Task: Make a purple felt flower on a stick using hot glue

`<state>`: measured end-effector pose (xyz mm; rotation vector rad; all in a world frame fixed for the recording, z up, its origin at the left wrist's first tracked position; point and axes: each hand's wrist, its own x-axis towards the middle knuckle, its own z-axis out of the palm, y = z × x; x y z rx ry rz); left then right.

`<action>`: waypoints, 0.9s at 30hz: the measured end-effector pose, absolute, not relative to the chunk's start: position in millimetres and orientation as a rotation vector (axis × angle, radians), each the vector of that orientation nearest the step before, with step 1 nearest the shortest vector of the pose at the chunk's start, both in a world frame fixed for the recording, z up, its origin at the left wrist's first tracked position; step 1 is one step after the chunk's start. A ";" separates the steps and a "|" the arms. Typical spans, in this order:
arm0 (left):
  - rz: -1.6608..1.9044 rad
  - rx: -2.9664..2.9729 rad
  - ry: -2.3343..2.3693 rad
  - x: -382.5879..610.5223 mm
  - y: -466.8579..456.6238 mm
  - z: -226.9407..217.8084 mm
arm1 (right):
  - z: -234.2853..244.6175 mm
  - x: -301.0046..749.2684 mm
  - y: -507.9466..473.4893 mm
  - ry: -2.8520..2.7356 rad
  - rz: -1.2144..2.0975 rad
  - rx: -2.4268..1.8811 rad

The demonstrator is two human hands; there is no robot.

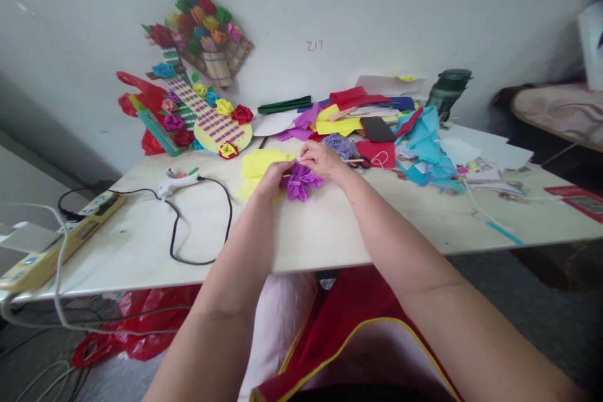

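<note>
Red cloth: lying nearest.
Left hand: gripping purple flower by its side.
Right hand: pinching its far end.
Flower progress: sitting between hands; petals looking formed, far end apparently needing work.

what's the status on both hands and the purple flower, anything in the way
Left hand holding purple flower. Right hand at its far edge, fingers bent. Petals spread. Yellow paper close beside left hand.
</note>
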<state>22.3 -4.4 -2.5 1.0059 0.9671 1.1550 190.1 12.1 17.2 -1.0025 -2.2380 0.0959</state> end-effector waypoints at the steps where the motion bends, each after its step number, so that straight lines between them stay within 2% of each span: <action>1: 1.161 0.989 0.967 22.7 -4.0 -2.8 | 17.2 189.8 11.8 -2.236 0.091 -1.012; 13: 1.195 1.040 0.928 21.9 -1.7 -8.7 | 15.3 187.1 12.6 -2.174 0.157 -1.032; 27: 1.203 1.104 0.921 20.2 -4.0 -8.3 | 11.9 187.2 17.9 -2.056 0.389 -0.993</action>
